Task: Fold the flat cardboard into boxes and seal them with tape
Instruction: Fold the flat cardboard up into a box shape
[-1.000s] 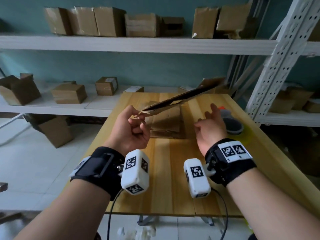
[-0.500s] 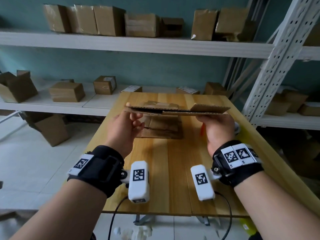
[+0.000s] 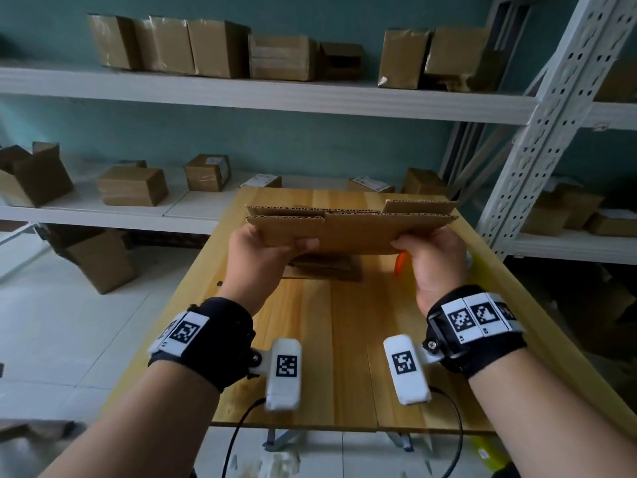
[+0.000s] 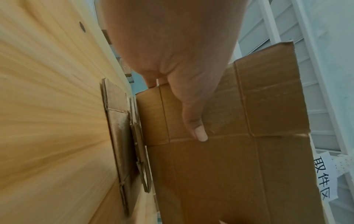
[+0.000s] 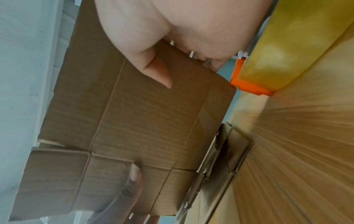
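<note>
Cardboard sheet (image 3: 351, 227), one, gripped between two hands: left (image 3: 263, 257); right (image 3: 432, 260).

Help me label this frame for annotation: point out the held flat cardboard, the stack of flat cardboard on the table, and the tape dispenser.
held flat cardboard (image 3: 358, 232), head view, its front face.
stack of flat cardboard (image 3: 324, 269), head view, its near edge.
tape dispenser (image 5: 249, 88), right wrist view, its orange frame.

Creased brown flat cardboard (image 3: 351, 229) held above the cardboard stack (image 3: 324, 267).

Black wrist straps (image 3: 220, 332) — checkered tags, white camera pods (image 3: 284, 372), thin black cables (image 3: 238, 432), bare forearms.
</note>
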Demonstrator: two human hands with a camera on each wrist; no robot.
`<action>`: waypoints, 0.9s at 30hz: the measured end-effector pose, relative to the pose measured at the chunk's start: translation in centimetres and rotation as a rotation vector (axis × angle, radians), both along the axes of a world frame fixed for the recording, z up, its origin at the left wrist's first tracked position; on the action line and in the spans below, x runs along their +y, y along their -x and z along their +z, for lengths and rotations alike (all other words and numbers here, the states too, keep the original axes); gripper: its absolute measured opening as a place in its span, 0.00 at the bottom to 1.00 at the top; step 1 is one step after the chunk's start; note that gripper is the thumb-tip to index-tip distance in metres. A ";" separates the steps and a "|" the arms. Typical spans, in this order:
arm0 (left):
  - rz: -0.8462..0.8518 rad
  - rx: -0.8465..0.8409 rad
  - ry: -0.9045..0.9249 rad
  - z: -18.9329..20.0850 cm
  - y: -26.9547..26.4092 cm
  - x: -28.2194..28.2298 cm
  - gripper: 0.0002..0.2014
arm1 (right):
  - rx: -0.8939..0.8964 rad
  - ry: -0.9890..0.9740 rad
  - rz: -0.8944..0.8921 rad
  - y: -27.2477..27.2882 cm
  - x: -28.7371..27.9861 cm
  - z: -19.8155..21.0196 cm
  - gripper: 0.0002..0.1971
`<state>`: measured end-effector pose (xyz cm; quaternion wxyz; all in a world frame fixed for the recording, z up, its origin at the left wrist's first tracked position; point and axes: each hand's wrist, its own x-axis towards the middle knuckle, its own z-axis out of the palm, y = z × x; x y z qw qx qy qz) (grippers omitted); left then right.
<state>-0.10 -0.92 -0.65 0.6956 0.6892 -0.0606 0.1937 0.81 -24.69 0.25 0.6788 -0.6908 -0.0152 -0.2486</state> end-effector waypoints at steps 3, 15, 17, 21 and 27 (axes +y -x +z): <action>0.014 -0.015 -0.012 -0.2 -0.1 0.2 0.17 | -0.016 0.074 0.014 0.2 -0.1 -0.3 0.17; 0.025 0.027 -0.166 -0.2 0.6 1.4 0.30 | 0.031 0.217 0.167 1.9 0.0 0.0 0.22; 0.042 0.051 -0.177 -0.2 0.7 1.3 0.36 | 0.042 0.184 0.136 1.7 0.3 -0.2 0.29; 0.103 0.039 -0.082 -0.3 0.5 0.7 0.48 | 0.080 0.180 0.118 1.1 1.2 -0.5 0.24; 0.097 0.045 -0.004 -0.2 0.5 0.2 0.41 | 0.107 0.139 0.046 0.9 1.5 -0.6 0.17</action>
